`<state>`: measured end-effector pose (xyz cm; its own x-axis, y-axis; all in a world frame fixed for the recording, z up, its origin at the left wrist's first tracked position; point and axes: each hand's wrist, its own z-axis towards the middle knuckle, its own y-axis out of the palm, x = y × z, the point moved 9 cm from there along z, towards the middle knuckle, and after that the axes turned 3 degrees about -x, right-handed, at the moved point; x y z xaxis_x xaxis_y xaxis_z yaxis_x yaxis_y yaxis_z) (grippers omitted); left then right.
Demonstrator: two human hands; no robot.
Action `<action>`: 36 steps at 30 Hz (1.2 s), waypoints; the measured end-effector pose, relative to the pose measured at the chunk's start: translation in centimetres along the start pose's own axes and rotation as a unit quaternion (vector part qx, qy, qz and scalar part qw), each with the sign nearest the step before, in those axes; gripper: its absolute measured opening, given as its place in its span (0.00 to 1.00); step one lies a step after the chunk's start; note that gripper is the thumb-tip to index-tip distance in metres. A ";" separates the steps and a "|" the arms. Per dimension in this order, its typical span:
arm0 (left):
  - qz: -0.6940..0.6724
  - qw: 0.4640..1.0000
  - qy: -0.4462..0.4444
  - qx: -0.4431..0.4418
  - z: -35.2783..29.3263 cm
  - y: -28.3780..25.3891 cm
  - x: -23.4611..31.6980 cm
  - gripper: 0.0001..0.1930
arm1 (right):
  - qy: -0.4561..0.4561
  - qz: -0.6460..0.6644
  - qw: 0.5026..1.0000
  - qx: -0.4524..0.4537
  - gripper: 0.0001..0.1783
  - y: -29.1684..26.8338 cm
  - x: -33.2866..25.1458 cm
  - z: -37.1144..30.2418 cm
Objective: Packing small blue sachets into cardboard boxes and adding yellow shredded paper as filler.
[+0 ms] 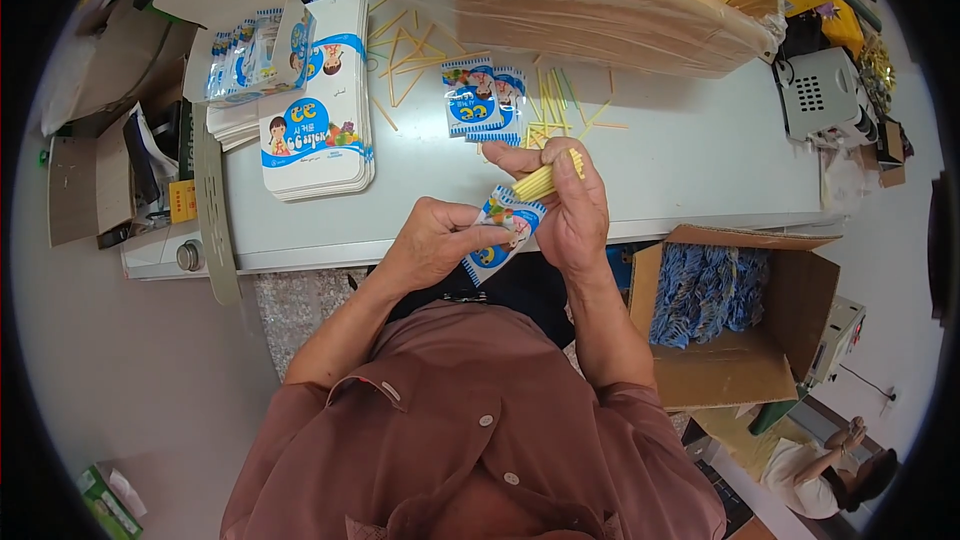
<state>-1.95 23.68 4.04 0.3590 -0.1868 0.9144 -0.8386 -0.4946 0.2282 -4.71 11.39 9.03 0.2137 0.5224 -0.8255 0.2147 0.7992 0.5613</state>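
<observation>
Between finger and thumb, my left hand (435, 242) grips a small blue-and-white printed packet (490, 258), tilted with its mouth up and to the right. My right hand (577, 212) is closed around a bundle of thin yellow sticks (540, 183). The bundle's lower end sits at the packet's mouth; how deep it reaches inside cannot be made out. Just beyond my hands, a few matching packets (470, 98) lie overlapped on the white table (420, 168). Loose yellow and green sticks (560, 100) are scattered around them.
A plastic-lined carton (600, 25) of coloured sticks stands at the back. Flat printed cartons (330, 155) are stacked at left beside an open display box (205, 55) holding packets. An open cardboard box (735, 365) with blue packets is at my right. Another person (815, 475) is at lower right.
</observation>
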 end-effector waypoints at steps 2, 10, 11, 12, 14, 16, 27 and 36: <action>0.004 1.000 0.004 0.003 -0.1 -0.1 0.0 0.09 | 0.006 0.001 1.000 0.007 0.13 -0.4 0.3 -0.1; 0.015 0.998 0.028 0.045 -0.2 -0.4 0.3 0.08 | 0.059 -0.017 0.998 0.001 0.12 -0.5 1.6 -1.1; 0.015 0.998 0.028 0.045 -0.2 -0.3 0.3 0.08 | 0.076 -0.022 0.997 -0.009 0.12 -0.4 2.0 -1.2; -0.005 0.998 0.032 0.059 -0.1 -0.4 0.1 0.09 | 0.075 -0.022 0.997 -0.008 0.12 -0.5 2.1 -1.2; -0.025 0.996 0.037 0.072 0.0 -0.1 -0.1 0.09 | 0.055 -0.130 0.990 -0.017 0.14 -0.8 2.3 -1.2; -0.062 0.991 0.057 0.106 0.1 -0.3 0.0 0.09 | 0.074 -0.095 0.992 -0.026 0.16 -0.9 3.1 -1.5; -0.125 0.965 0.196 0.122 0.1 -1.4 0.6 0.17 | -0.032 -0.413 0.910 -0.024 0.09 -1.6 -1.6 -3.0; -0.062 0.975 0.189 0.101 0.9 -1.1 0.6 0.15 | -0.100 -0.322 0.941 -0.017 0.08 -2.0 -2.5 -3.2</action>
<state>-0.43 23.33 4.06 0.2445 0.1921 0.9504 -0.6866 -0.6578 0.3096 -8.69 9.38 9.81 0.2261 -0.1375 -0.9643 0.3316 0.9417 -0.0565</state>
